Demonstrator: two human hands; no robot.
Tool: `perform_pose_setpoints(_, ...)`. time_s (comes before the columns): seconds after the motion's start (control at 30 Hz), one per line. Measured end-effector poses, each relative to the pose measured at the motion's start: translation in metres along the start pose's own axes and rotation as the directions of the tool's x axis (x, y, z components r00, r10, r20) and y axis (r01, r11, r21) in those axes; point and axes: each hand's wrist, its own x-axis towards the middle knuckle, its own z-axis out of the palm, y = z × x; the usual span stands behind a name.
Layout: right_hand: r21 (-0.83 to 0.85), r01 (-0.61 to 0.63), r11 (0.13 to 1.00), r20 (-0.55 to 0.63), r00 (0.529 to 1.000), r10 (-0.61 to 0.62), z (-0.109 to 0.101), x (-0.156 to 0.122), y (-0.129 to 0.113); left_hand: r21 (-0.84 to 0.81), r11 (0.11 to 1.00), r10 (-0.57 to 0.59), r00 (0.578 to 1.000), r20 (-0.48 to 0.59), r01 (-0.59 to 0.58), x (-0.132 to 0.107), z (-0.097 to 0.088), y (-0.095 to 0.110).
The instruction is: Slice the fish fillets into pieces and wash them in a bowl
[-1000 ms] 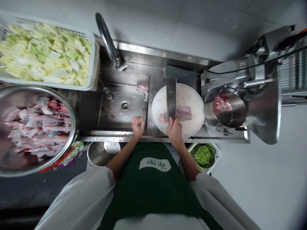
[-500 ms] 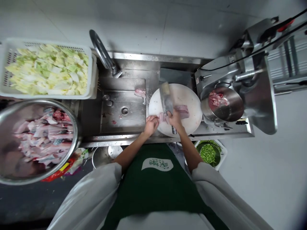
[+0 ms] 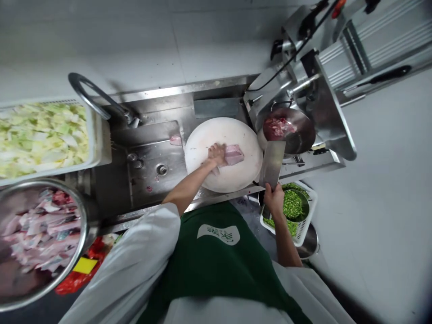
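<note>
My right hand (image 3: 274, 199) is closed around the handle of a cleaver (image 3: 272, 163). The broad blade points away from me, past the right edge of the round white chopping board (image 3: 199, 135). On that board, my left hand (image 3: 217, 154) is closed at the left end of a pale pink piece of fish (image 3: 234, 154); its fingers partly cover what they grip. A small cut slice (image 3: 215, 171) shows beneath the wrist.
To the left are a sink (image 3: 145, 157) with a tap (image 3: 91, 92), a basket of cut cabbage (image 3: 89, 135) and a steel bowl of fish pieces (image 3: 86, 225). A steel pot with meat (image 3: 305, 135) stands right of the board. Chopped greens (image 3: 293, 204) sit below it.
The cleaver has moved right, off the fish and past the board's edge, in my right hand. My left hand has shifted right onto the fish. The whole view has turned.
</note>
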Motion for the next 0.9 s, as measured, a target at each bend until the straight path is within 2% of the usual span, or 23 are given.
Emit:
perform_pose_setpoints(0.1, -0.01, -0.072, 0.997, 0.041, 0.997, 0.072, -0.007, -0.017, 0.005, -0.019, 0.998, -0.068, 0.997, -0.039, 0.067, 0.014, -0.011, -0.007)
perform_pose_setpoints(0.23, -0.156, -0.128, 0.979, 0.16, 0.975, 0.153, -0.015, -0.03, -0.004, -0.252, 0.966, -0.046, 0.998, 0.037, 0.053, 0.021, -0.032, -0.029)
perform_pose_setpoints(0.27, -0.211, -0.105, 0.972, 0.213, 0.965, 0.15, -0.016, -0.033, -0.009, -0.337, 0.941, -0.041, 0.999, 0.011, 0.042, 0.019, -0.038, -0.038)
perform_pose_setpoints(0.33, -0.294, 0.014, 0.956, 0.355, 0.93, 0.095, -0.014, -0.039, -0.025, -0.525, 0.851, -0.097, 0.988, -0.124, 0.018, 0.011, -0.05, -0.063)
perform_pose_setpoints(0.4, -0.309, 0.203, 0.929, 0.53, 0.848, -0.009, -0.004, -0.046, -0.049, -0.689, 0.724, -0.225, 0.932, -0.284, -0.035, -0.002, -0.065, -0.094)
perform_pose_setpoints(0.5, -0.211, 0.457, 0.864, 0.757, 0.636, -0.151, 0.021, -0.056, -0.094, -0.818, 0.551, -0.394, 0.814, -0.426, -0.162, -0.034, -0.088, -0.146)
perform_pose_setpoints(0.53, -0.173, 0.503, 0.847, 0.801, 0.573, -0.176, 0.029, -0.059, -0.108, -0.833, 0.514, -0.44, 0.771, -0.46, -0.204, -0.047, -0.094, -0.161)
perform_pose_setpoints(0.57, -0.147, 0.527, 0.837, 0.827, 0.53, -0.188, 0.036, -0.06, -0.12, -0.837, 0.492, -0.482, 0.726, -0.49, -0.238, -0.06, -0.098, -0.175)
perform_pose_setpoints(0.6, -0.138, 0.532, 0.836, 0.838, 0.512, -0.188, 0.04, -0.06, -0.13, -0.836, 0.481, -0.52, 0.681, -0.515, -0.265, -0.075, -0.1, -0.187)
perform_pose_setpoints(0.63, -0.152, 0.522, 0.839, 0.833, 0.525, -0.176, 0.042, -0.058, -0.137, -0.834, 0.475, -0.549, 0.645, -0.531, -0.282, -0.089, -0.098, -0.196)
perform_pose_setpoints(0.67, -0.188, 0.502, 0.844, 0.814, 0.561, -0.153, 0.042, -0.053, -0.141, -0.833, 0.469, -0.563, 0.628, -0.537, -0.292, -0.102, -0.093, -0.202)
perform_pose_setpoints(0.7, -0.236, 0.479, 0.846, 0.785, 0.606, -0.124, 0.041, -0.048, -0.143, -0.837, 0.459, -0.565, 0.629, -0.533, -0.297, -0.114, -0.085, -0.206)
perform_pose_setpoints(0.77, -0.323, 0.45, 0.832, 0.729, 0.679, -0.085, 0.036, -0.033, -0.141, -0.86, 0.42, -0.558, 0.665, -0.496, -0.289, -0.132, -0.062, -0.204)
perform_pose_setpoints(0.83, -0.362, 0.462, 0.81, 0.713, 0.697, -0.079, 0.032, -0.019, -0.137, -0.896, 0.355, -0.571, 0.697, -0.433, -0.265, -0.143, -0.034, -0.193)
perform_pose_setpoints(0.9, -0.367, 0.485, 0.794, 0.726, 0.683, -0.081, 0.031, -0.011, -0.135, -0.926, 0.289, -0.617, 0.691, -0.376, -0.245, -0.148, -0.009, -0.18)
